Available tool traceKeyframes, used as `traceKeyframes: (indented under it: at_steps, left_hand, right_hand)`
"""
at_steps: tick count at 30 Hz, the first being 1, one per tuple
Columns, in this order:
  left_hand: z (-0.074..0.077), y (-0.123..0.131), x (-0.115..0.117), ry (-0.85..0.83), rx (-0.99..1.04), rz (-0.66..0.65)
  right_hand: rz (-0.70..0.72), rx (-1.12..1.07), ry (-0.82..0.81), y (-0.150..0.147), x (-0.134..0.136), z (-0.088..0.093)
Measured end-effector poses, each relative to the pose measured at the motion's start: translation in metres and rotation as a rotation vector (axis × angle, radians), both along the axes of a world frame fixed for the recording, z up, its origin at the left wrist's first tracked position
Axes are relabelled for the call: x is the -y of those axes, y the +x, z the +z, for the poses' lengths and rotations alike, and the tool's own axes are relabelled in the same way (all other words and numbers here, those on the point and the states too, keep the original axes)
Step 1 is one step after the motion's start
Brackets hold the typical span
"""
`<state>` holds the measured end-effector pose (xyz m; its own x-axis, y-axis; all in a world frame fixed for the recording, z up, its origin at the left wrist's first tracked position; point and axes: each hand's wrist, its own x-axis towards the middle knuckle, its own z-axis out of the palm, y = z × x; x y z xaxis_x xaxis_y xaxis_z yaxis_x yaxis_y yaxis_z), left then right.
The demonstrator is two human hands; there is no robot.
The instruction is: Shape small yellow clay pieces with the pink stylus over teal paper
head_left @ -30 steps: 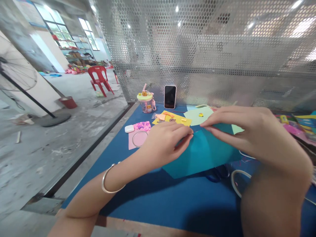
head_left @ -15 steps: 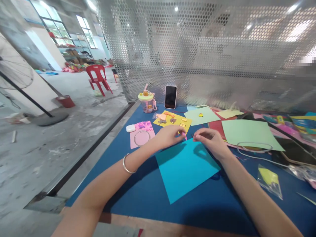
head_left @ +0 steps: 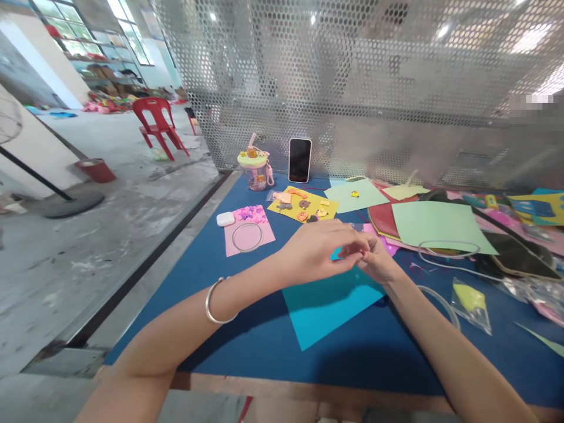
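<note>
My left hand (head_left: 324, 249), a silver bangle on its wrist, is arched above a bright blue sheet of paper (head_left: 326, 314). Its thumb and forefinger are pinched together. Against those fingertips my right hand (head_left: 378, 261) is closed in a pinch as well. Whatever lies between the fingers is too small or hidden to name. Beyond the hands, a yellow card (head_left: 284, 214) carries several small clay-like figures. To its left lies a pink card (head_left: 231, 242) with pink and purple bits and a clear ring (head_left: 247, 251) on it.
A lidded cup with a straw (head_left: 256, 176) and an upright phone (head_left: 300, 160) stand at the back, before a perforated metal panel (head_left: 352, 88). Light green sheets (head_left: 440, 226), a white cable (head_left: 467, 271) and a small plastic bag (head_left: 471, 305) lie on the right.
My left hand has moved right, so its fingertips now meet my right hand's; they were apart before. The small pink piece in my left fingers no longer shows. The camera view has shifted slightly.
</note>
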<state>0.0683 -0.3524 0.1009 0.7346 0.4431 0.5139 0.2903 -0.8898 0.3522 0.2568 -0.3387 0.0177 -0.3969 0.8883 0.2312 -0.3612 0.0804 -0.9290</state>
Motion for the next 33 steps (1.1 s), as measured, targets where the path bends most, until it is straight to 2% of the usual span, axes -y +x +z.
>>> traceKeyframes:
  at_steps: [12, 21, 27, 33]
  left_hand:
    - [0.0027, -0.001, 0.0036, 0.028, -0.003, 0.017]
    - [-0.0002, 0.0007, 0.0052, 0.153, -0.028, 0.025]
    - [-0.0028, 0.0039, 0.0075, 0.287, -0.025, 0.082]
    - [-0.004, 0.0043, 0.0082, 0.307, -0.067, 0.084]
  right_hand:
    - [0.114, -0.032, 0.009, 0.0008, 0.0035, -0.0026]
    - [0.095, 0.025, 0.008, -0.0013, 0.0061, -0.0002]
    - [0.096, 0.037, 0.006, -0.0029, 0.0072, 0.0011]
    - [0.08, 0.074, 0.038, -0.0027, 0.0072, 0.0005]
